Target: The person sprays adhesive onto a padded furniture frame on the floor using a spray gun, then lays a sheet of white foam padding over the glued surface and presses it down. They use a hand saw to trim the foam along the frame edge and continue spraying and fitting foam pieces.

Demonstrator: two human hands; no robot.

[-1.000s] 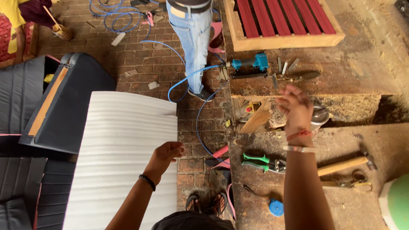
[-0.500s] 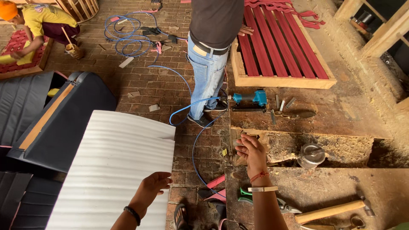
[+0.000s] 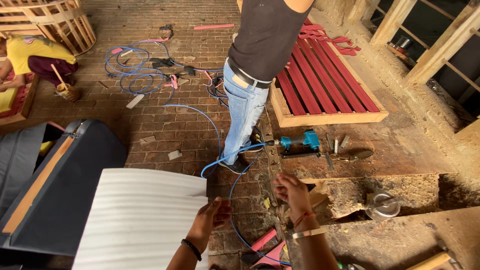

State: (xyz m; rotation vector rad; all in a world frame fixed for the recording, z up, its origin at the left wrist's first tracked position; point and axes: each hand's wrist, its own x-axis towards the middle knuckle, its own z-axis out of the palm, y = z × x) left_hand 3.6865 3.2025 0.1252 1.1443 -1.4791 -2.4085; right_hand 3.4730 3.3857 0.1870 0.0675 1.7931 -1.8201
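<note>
1. My left hand (image 3: 212,216) has come up off the white foam sheet (image 3: 145,220) since a moment ago; its grip is loose and half-curled, holding nothing, hanging just past the sheet's right edge.
2. My right hand (image 3: 291,192) has drawn back toward me from the wooden worktop (image 3: 380,145). Its fingers are curled in, but I cannot tell whether anything is pinched in that grip; the palm faces away from me.
3. My view has tilted upward: the person in jeans (image 3: 247,115) now fills the middle, standing just beyond both hands, cut off at the chest by the top edge.
4. The teal nail gun (image 3: 300,142) lies on the worktop beyond my right grip, well apart from it, its blue hose (image 3: 220,155) running between my two hands and off toward the coil on the brick floor (image 3: 170,110).
5. The red slatted frame (image 3: 325,90) sits further beyond the nail gun.
6. The dark cushion (image 3: 65,185) lies left of my left grip, partly under the foam sheet.
7. The round metal piece (image 3: 382,205) to the right of my right grip is too blurred to name; the hammer handle (image 3: 432,261) is cut off at the bottom corner.
</note>
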